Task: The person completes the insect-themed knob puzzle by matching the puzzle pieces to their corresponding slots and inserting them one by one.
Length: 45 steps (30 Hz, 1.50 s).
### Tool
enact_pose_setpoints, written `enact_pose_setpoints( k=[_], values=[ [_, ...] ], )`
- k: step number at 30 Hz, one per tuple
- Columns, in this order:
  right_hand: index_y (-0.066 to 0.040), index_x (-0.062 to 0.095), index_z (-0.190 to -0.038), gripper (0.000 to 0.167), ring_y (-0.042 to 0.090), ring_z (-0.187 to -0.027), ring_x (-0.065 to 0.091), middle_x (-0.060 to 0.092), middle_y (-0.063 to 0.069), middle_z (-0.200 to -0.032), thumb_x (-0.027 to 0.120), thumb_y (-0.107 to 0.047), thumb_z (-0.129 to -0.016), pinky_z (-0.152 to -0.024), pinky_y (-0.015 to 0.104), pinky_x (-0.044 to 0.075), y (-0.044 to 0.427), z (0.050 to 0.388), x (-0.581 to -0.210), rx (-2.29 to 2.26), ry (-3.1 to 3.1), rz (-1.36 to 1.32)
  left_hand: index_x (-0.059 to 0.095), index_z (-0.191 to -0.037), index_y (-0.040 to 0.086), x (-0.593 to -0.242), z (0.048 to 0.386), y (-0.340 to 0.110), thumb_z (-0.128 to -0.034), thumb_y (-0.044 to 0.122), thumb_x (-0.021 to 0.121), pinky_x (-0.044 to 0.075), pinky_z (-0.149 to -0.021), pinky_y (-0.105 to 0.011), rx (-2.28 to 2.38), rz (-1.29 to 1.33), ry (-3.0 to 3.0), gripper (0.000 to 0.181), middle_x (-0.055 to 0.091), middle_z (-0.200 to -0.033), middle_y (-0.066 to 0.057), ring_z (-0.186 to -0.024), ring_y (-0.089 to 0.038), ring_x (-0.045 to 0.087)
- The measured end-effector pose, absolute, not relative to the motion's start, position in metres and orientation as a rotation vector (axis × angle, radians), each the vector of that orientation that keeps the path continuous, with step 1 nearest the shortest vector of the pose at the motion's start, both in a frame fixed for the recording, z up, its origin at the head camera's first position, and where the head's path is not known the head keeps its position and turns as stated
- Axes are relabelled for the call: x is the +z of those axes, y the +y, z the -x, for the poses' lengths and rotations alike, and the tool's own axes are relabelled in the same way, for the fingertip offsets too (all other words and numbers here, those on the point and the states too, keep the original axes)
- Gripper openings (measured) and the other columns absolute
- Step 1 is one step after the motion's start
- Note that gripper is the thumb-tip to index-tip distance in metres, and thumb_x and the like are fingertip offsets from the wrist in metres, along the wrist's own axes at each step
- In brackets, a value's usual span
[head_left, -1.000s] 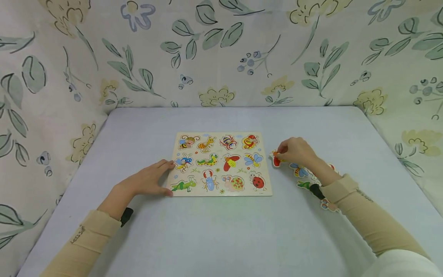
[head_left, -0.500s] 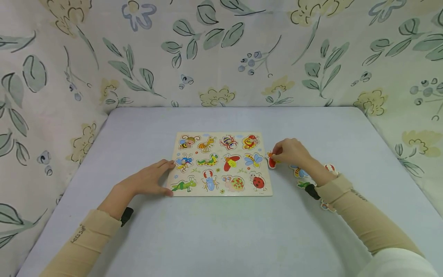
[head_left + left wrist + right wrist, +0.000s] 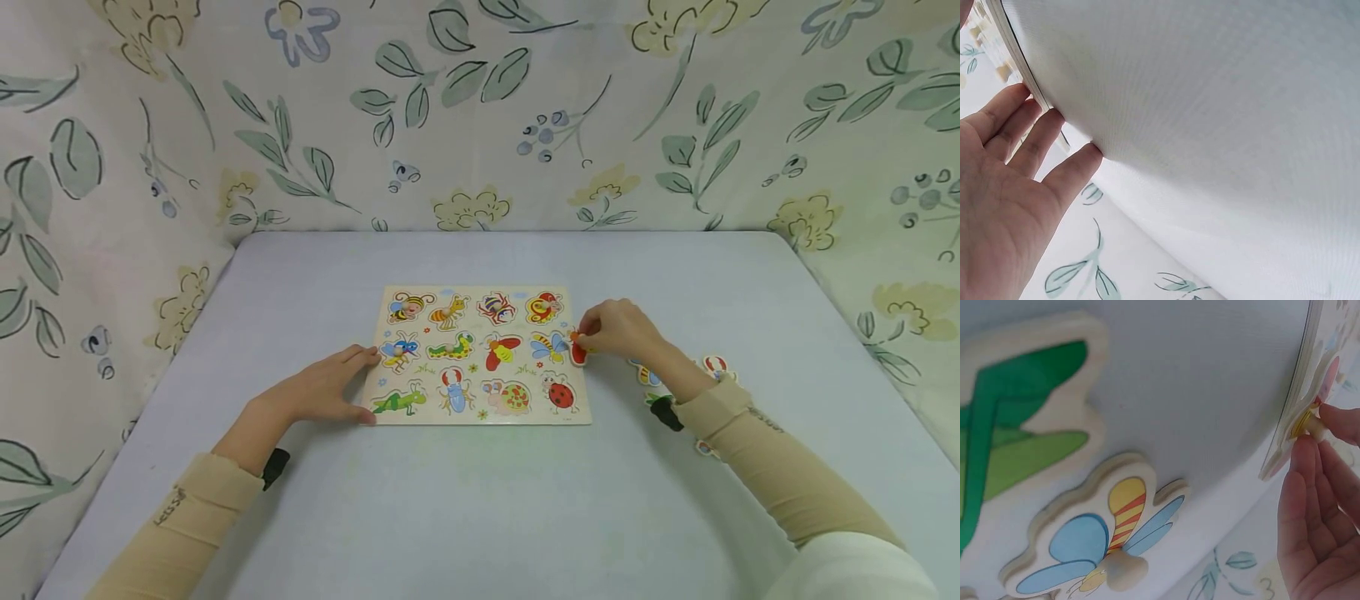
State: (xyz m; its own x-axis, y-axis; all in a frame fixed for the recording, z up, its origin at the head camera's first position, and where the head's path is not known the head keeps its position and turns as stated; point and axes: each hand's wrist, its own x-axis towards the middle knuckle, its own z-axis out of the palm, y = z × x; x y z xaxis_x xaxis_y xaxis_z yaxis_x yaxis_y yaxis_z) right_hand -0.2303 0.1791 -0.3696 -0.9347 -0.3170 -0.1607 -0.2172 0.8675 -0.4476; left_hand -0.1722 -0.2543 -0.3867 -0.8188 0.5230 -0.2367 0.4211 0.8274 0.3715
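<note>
Right hand (image 3: 618, 327): thumb and fingers pinch the pale wooden knob (image 3: 1316, 429) of an insect piece (image 3: 577, 352), red-winged, yellow-bodied, pale-bordered. Piece right of centre in head view, overlapping right edge of puzzle board (image 3: 532, 418). Left hand (image 3: 322, 389): fingers extended, touching board's left edge, grasping nothing.

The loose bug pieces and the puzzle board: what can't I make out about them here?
Loose pieces: head view, the right arm covers some, so no sure count.
Red-winged piece: head view, the right hand covers part of it.
Green piece: right wrist view, cut off by the left edge.
Puzzle board: left wrist view, mostly cut off at the upper left.
Corner print: head view, too small to read.
</note>
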Motion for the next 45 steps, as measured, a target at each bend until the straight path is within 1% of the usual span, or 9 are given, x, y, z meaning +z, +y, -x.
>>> enact_pose_setpoints(
  k=[11,19,25,31,39,45],
  values=[
    [-0.004,0.073,-0.084,0.012,0.017,-0.065,0.054,0.067,0.001,-0.073,0.073,-0.016,-0.084,-0.059,0.027,0.044,0.167,0.229,-0.37,-0.658,2.806,0.432,0.041,-0.143,-0.005,-0.386,0.172,-0.254,-0.0768,0.045,0.08,0.036,-0.105,-0.057,0.44,-0.729,2.681,0.091,0.038,-0.148,-0.024,-0.132,-0.044,0.039],
    [-0.003,0.073,-0.088,0.013,0.017,-0.068,0.055,0.068,0.002,-0.076,0.072,-0.015,-0.084,-0.059,0.027,0.045,0.156,0.231,-0.371,-0.652,2.785,0.451,0.041,-0.143,-0.005,-0.386,0.172,-0.255,-0.0772,0.045,0.079,0.036,-0.105,-0.058,0.424,-0.734,2.687,0.091,0.037,-0.148,-0.024,-0.133,-0.044,0.038],
    [-0.004,0.073,-0.087,0.012,0.018,-0.071,0.056,0.068,0.003,-0.078,0.073,-0.016,-0.084,-0.063,0.028,0.047,0.142,0.233,-0.369,-0.633,2.798,0.485,0.04,-0.143,-0.005,-0.386,0.172,-0.254,-0.0772,0.045,0.079,0.036,-0.105,-0.058,0.422,-0.736,2.688,0.091,0.037,-0.148,-0.025,-0.133,-0.045,0.039],
    [-0.004,0.073,-0.09,0.013,0.018,-0.075,0.059,0.069,0.003,-0.082,0.073,-0.016,-0.085,-0.067,0.029,0.051,0.128,0.235,-0.368,-0.62,2.788,0.484,0.04,-0.143,-0.006,-0.386,0.172,-0.254,-0.0774,0.044,0.079,0.036,-0.105,-0.058,0.427,-0.739,2.684,0.092,0.037,-0.148,-0.025,-0.132,-0.044,0.039],
    [-0.005,0.073,-0.086,0.011,0.016,-0.069,0.057,0.067,0.002,-0.078,0.072,-0.017,-0.085,-0.063,0.027,0.048,0.114,0.236,-0.369,-0.616,2.8,0.581,0.04,-0.143,-0.006,-0.387,0.172,-0.255,-0.0775,0.045,0.079,0.035,-0.106,-0.058,0.436,-0.732,2.679,0.092,0.036,-0.149,-0.024,-0.133,-0.044,0.038],
    [-0.005,0.074,-0.085,0.011,0.016,-0.072,0.058,0.067,0.001,-0.077,0.073,-0.017,-0.085,-0.063,0.029,0.049,0.107,0.237,-0.37,-0.63,2.818,0.633,0.04,-0.143,-0.006,-0.388,0.172,-0.255,-0.0774,0.045,0.079,0.036,-0.105,-0.057,0.448,-0.747,2.682,0.092,0.038,-0.147,-0.025,-0.132,-0.044,0.04]
  ],
)
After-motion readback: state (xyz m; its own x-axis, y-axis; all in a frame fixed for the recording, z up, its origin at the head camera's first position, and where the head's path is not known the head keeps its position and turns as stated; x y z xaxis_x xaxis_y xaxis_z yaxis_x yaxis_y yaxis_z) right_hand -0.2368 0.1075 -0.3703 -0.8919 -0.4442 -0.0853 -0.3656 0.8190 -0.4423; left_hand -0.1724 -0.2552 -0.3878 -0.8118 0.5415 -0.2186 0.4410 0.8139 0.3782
